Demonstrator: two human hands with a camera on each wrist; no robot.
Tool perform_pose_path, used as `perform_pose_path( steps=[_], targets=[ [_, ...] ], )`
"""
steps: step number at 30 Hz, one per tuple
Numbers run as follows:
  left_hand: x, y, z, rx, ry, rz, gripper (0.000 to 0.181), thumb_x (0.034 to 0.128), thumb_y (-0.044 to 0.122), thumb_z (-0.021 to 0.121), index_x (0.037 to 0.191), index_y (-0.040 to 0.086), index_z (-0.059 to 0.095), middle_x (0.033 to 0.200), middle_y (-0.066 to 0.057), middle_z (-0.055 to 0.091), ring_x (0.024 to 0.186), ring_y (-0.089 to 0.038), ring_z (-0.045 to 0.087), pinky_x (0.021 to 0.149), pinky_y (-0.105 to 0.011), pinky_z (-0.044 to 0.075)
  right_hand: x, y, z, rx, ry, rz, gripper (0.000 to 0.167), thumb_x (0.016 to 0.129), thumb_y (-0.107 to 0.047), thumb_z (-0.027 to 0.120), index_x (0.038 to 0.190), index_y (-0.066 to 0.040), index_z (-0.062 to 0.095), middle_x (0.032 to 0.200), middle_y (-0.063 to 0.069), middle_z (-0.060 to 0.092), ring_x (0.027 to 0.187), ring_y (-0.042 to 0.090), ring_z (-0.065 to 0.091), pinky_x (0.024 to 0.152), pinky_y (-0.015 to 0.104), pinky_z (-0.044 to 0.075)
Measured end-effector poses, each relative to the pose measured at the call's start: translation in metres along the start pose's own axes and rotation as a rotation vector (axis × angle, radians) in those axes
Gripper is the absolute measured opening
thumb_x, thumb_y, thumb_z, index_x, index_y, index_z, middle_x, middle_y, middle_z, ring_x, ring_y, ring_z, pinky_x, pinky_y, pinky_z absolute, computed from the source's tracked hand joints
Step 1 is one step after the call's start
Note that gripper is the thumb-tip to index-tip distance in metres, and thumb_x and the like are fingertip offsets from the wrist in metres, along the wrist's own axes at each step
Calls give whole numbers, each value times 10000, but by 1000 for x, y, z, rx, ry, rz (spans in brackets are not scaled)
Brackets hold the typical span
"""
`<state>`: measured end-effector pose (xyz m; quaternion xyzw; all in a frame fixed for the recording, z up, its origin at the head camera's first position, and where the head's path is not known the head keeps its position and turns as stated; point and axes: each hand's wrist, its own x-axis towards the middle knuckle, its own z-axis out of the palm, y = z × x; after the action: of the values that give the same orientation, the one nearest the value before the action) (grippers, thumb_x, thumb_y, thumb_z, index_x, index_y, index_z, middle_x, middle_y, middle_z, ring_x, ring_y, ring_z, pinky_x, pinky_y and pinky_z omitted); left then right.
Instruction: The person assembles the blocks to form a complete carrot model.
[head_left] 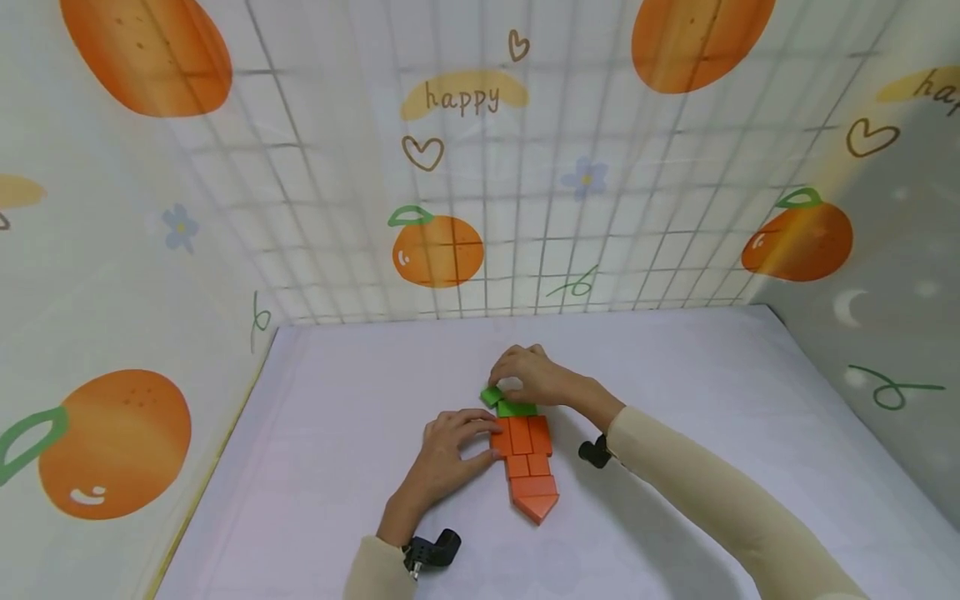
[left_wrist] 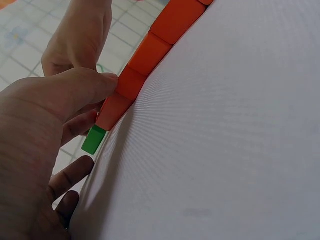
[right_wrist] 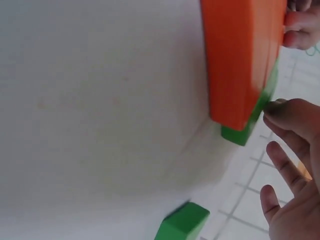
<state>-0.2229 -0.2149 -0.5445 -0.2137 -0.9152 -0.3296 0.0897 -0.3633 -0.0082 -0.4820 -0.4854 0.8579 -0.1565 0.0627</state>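
Orange building blocks [head_left: 519, 435] lie flat in a column that narrows to a point towards me, with a green block [head_left: 517, 409] across its far end. My left hand [head_left: 444, 450] holds the left side of the widest orange row between thumb and index finger; its thumb [left_wrist: 107, 82] lies against an orange block [left_wrist: 132, 82] in the left wrist view. My right hand [head_left: 536, 377] pinches a small tilted green block [head_left: 491, 396] at the column's far left corner. Another green block [right_wrist: 184, 222] stands apart in the right wrist view; my right hand hides that area in the head view.
The blocks lie on a white table [head_left: 360, 383]. Behind it, a wire grid covered by a printed cloth [head_left: 525, 242] closes off the far side. Similar printed cloth hangs on the left and right. A black wrist camera [head_left: 433, 550] sticks out by my left sleeve.
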Motion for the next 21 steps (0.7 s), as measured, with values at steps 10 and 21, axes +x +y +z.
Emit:
perform_pose_path(
  steps=[10, 21],
  targets=[
    [0, -1, 2, 19, 26, 11, 335, 919, 432, 709, 1234, 318, 695, 1344, 124, 574, 1170, -160, 470, 942, -485, 327, -42, 6, -17, -20, 168, 168, 277, 908, -229, 731, 1162, -118, 726, 1225, 26, 656, 1229, 263, 498, 943, 529, 337],
    [0, -1, 5, 10, 43, 39, 342, 906, 409, 730, 1228, 295, 704, 1338, 88, 587, 1170, -183, 489, 940, -515, 327, -94, 26, -5, -86, 216, 440, 421, 829, -372, 805, 1124, -84, 716, 1061, 13, 665, 1055, 269, 544, 862, 496, 344]
  ],
)
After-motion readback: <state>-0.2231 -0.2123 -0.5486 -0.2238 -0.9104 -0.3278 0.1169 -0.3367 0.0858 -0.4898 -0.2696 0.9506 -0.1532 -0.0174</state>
